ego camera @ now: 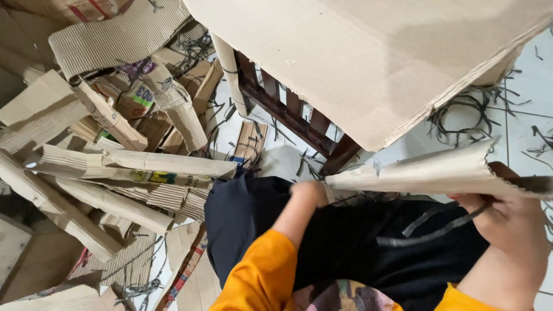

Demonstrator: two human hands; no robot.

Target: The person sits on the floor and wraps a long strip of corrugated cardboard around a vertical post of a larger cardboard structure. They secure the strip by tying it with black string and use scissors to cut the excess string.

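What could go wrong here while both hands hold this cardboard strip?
1. The cardboard strip has ragged torn edges; they might scrape the right hand or left hand.
2. The big cardboard sheet lies over a wooden frame and may slide down.
3. Thin dark shreds on the tiled floor could be slippery underfoot.

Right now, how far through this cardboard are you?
Done: a heap of rolled cardboard pieces lies on the floor to the left, with dark strips scattered on the tiles. In hand: left hand and right hand grip a torn cardboard piece. Left: the large cardboard sheet above looks whole.
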